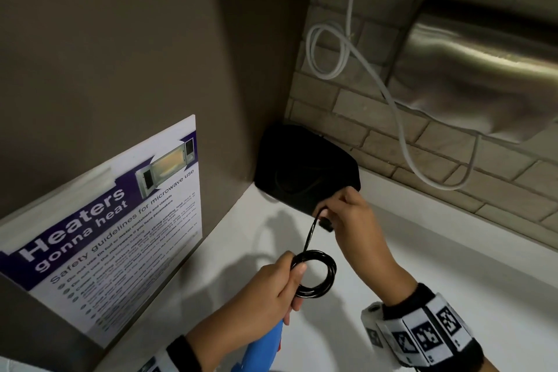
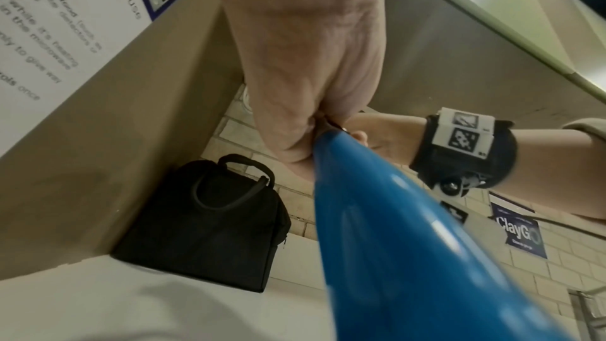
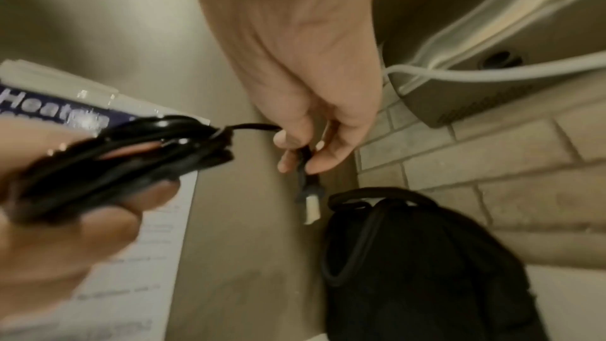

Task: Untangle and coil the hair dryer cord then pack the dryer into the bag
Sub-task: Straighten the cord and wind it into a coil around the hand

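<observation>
My left hand grips the blue hair dryer by its handle and pinches the black cord coil against it. The dryer's blue body fills the left wrist view. A short length of cord runs up from the coil to my right hand, which pinches the cord just behind the plug. The coil shows blurred in the right wrist view. The black bag stands shut in the corner behind both hands, its handles on top.
A microwave safety poster leans on the left wall. A steel hand dryer hangs on the tiled back wall, with a white cable looping down from a socket. The white counter runs to the right.
</observation>
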A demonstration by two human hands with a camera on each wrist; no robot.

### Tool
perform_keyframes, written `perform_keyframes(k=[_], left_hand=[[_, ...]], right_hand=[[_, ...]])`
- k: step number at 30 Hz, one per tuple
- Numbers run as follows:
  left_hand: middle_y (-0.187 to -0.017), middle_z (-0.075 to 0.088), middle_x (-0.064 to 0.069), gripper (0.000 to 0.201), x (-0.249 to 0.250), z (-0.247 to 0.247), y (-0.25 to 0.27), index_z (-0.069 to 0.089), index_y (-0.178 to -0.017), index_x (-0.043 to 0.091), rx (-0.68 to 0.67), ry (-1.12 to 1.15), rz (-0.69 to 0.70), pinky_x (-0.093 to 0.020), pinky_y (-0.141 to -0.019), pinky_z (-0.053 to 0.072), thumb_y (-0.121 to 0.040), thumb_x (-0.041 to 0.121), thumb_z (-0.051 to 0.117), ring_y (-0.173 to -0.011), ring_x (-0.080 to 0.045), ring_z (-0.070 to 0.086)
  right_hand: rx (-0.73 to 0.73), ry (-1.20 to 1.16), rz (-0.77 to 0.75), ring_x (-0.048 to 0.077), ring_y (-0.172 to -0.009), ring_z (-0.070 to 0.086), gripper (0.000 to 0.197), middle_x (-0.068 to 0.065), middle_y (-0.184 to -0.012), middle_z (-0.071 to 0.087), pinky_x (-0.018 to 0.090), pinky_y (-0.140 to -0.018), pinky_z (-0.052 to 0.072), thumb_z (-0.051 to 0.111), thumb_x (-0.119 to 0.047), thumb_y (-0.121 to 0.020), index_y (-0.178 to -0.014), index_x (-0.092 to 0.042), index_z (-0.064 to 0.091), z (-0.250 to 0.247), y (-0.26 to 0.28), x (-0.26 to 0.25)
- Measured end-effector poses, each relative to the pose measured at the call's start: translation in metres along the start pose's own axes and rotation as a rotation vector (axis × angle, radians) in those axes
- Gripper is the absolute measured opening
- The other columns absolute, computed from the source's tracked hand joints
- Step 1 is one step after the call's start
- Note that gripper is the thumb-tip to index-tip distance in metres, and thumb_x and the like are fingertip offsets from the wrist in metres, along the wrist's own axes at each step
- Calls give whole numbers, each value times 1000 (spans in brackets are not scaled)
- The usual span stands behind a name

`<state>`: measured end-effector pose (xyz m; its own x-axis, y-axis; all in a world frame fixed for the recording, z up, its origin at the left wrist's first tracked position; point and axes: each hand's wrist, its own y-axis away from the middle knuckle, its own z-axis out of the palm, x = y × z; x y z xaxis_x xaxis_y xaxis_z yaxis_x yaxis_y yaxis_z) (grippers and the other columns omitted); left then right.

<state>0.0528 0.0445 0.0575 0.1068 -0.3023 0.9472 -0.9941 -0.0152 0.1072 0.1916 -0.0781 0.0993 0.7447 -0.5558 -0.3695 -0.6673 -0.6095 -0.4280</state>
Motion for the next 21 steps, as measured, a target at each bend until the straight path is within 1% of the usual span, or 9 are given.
perform_keyframes(k=[2, 5, 8, 11, 12, 14, 16, 18, 21], left_hand=[[-66, 56, 3, 34, 1, 1, 0, 42, -91, 14, -3, -12, 4, -43, -65, 55, -98, 45, 30, -53, -14, 54], [-66, 54, 4, 30, 1, 2, 1, 41, -88, 16, 6, 32, 3, -41, -66, 54, -99, 42, 29, -53, -15, 53], [-67, 54, 3, 25, 1, 2, 2, 41, -82, 25, 26, 93, -31, -37, -60, 52, -100, 38, 29, -53, -15, 52], [-65, 54, 2, 28, 0, 1, 0, 41, -81, 20, 79, 100, -41, -34, -58, 50, -100, 37, 30, -50, -14, 51], [-63, 54, 2, 30, -1, 0, 0, 41, -80, 17, 107, 98, -33, -33, -57, 49, -100, 37, 30, -48, -15, 50], [-57, 51, 3, 34, -2, -3, -1, 41, -78, 12, 164, 116, -25, -32, -55, 48, -100, 36, 30, -46, -15, 46], [-56, 49, 1, 36, -2, -4, -1, 40, -75, 12, 176, 140, -36, -32, -55, 48, -100, 35, 30, -46, -16, 44], [-58, 50, -2, 36, -2, -3, -1, 41, -77, 11, 155, 134, -47, -32, -56, 49, -100, 36, 30, -47, -16, 46], [-60, 50, -2, 38, -3, -3, -1, 42, -86, 5, 120, 96, -52, -35, -59, 51, -100, 38, 30, -46, -11, 51]], right_hand=[[-128, -271, 145, 13, -69, 62, 21, 5, -88, 59, 18, -65, 53, 54, -2, -93, -89, -10, 73, 3, -6, -9], [-312, -561, 338, 12, -69, 65, 19, 5, -82, 68, 28, -75, 58, 55, -11, -95, -90, -14, 73, 6, -6, -17], [-358, -597, 375, 17, -69, 69, 11, 9, -77, 73, 32, -75, 56, 63, -22, -91, -86, -13, 68, 7, 0, -18], [-370, -604, 471, 24, -72, 70, 15, 10, -77, 74, 33, -73, 55, 68, -26, -87, -87, -11, 66, 8, 4, -15], [-376, -609, 510, 23, -69, 69, 17, 9, -75, 72, 31, -69, 54, 69, -28, -86, -86, -11, 65, 7, 5, -13], [-397, -640, 581, 13, -61, 64, 18, 5, -69, 68, 22, -59, 50, 69, -28, -86, -82, -11, 62, 6, 4, -12], [-421, -681, 635, 8, -57, 62, 17, 2, -67, 66, 18, -56, 48, 69, -26, -86, -79, -12, 61, 6, 3, -12], [-453, -733, 698, 11, -58, 62, 16, 4, -68, 66, 21, -60, 51, 68, -23, -87, -81, -10, 61, 7, 2, -13], [-499, -830, 796, 15, -61, 62, 14, 8, -72, 66, 24, -65, 52, 69, -20, -86, -86, -7, 62, 8, 2, -16]])
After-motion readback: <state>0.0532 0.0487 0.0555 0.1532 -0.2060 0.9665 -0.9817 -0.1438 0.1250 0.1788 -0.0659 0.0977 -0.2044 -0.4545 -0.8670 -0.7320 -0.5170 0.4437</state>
